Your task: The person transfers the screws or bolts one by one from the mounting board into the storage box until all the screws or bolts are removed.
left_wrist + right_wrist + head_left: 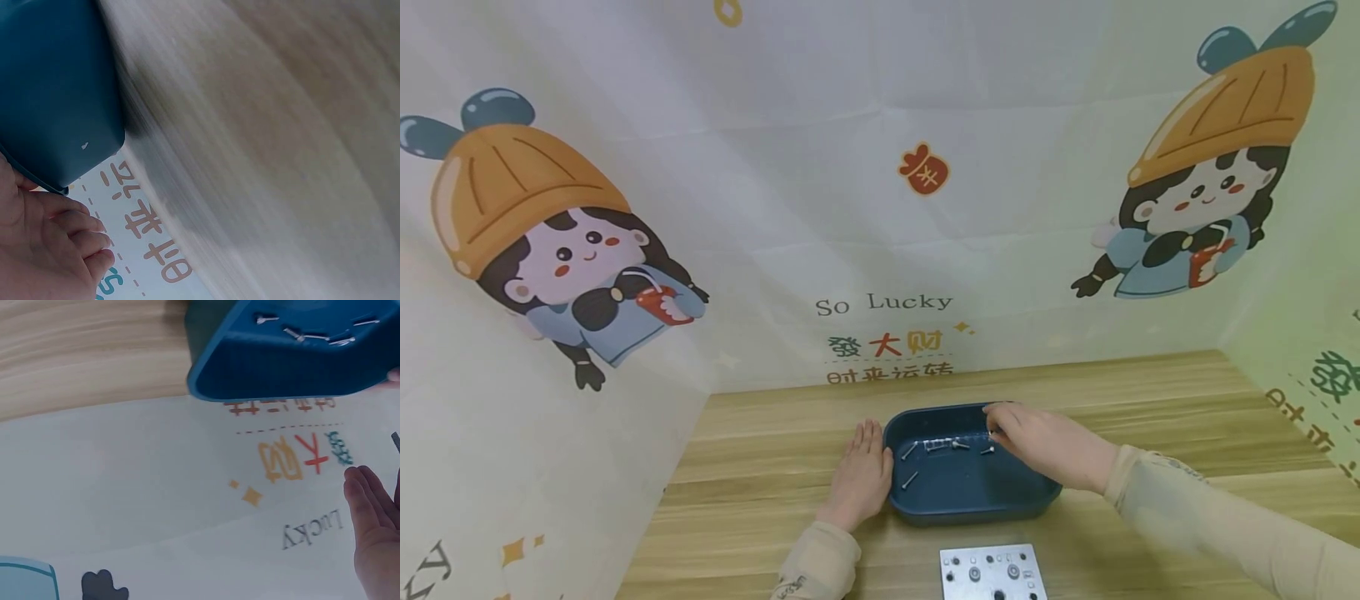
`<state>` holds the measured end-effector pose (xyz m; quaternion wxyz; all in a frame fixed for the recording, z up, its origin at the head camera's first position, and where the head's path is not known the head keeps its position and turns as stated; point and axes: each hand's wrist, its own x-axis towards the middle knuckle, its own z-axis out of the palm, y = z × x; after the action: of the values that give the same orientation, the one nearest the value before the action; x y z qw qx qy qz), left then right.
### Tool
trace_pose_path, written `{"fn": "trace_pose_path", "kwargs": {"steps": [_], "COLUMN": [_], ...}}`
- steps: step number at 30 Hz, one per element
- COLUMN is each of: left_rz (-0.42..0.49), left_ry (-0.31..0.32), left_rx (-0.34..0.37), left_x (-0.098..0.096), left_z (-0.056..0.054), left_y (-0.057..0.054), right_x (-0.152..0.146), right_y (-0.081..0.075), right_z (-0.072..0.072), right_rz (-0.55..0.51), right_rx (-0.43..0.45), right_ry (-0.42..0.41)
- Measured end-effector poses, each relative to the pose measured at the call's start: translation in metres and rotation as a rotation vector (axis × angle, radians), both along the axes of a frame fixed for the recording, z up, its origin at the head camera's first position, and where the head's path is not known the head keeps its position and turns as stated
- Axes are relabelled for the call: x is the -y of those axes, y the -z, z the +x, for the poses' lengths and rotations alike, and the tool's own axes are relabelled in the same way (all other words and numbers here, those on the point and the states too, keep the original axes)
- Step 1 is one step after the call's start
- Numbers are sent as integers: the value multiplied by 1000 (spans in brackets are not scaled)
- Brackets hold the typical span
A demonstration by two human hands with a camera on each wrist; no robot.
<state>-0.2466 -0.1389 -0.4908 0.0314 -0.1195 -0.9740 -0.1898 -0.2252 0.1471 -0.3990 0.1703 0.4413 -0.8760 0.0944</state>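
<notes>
A deep blue rectangular tray with rounded corners [970,498] sat on a light wood-grain desk [760,483], between the person's two hands. The left hand [860,477] lay along the tray's left side, its fingers extended and close together, its thumb side touching the outer wall near the rim; it pinched nothing. The right hand [1051,446] reached over the tray's right part, thumb and fingers brought together above the inside. In the right wrist view, a thin grey metal screw [396,442] showed beside those fingertips at the picture's edge, and the right hand appeared to be pinching it, though the thumb's hold on it was mostly out of sight. Several small silvery loose screws [910,480] lay scattered on the tray floor: one toward the front left, others along the back, and one just below the right hand's fingertips. A flat silver metal plate with dark holes and round fittings [992,561] lay on the desk on the person's side of the tray, apart from it and cut off by the lower edge of the head view. Pale beige sleeves [1210,510] covered both forearms. Behind the desk hung a whitish printed cloth [775,167], bearing cartoon figures in orange hats and the words "So Lucky".
</notes>
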Motion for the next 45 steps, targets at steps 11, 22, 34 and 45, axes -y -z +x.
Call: {"fn": "trace_pose_path", "kwargs": {"steps": [11, 22, 34, 45], "left_rz": [1, 5, 0, 13], "left_ry": [3, 2, 3, -3], "left_rx": [-5, -7, -20, -9], "left_x": [0, 0, 0, 0], "left_z": [0, 1, 0, 0], "left_y": [1, -1, 0, 0], "right_x": [8, 21, 31, 33], "right_y": [-2, 6, 29, 37], "right_z": [-40, -65, -69, -69], "right_rz": [29, 125, 212, 269], "right_rx": [232, 306, 341, 315], "right_ry": [53, 19, 53, 69]}}
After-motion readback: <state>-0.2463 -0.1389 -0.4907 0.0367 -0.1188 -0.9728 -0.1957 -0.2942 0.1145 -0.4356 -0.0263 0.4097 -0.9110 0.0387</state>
